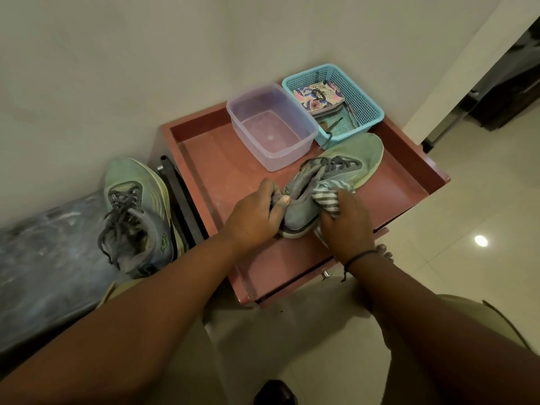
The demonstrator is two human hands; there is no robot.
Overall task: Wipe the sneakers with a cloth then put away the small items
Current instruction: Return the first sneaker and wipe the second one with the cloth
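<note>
A person stands over a red worktop (204,147) with raised edges, set in the corner of a pale-walled room. A green-and-grey sneaker (330,182) lies on the worktop near its front, toe pointing away toward the far right. The left hand (257,211) grips the heel of that sneaker, thumb curled over the collar and fingers wrapped behind it. The right hand (347,220), with a dark band at the wrist, holds a grey-and-white striped cloth (327,197) bunched under curled fingers and presses it against the sneaker's side by the opening.

Behind the sneaker, a clear plastic tub (271,127) stands on the worktop, and just to its right a blue mesh basket (344,92) holds a flower-patterned pouch (315,97) and some other small items that are hard to make out. The sneaker's toe lies just in front of the basket.

The second sneaker (137,217), laces loose, rests on a dark, scuffed surface (43,258) to the left of the worktop, well apart from the hands. Pale glossy floor tiles (467,229) lie to the right.
</note>
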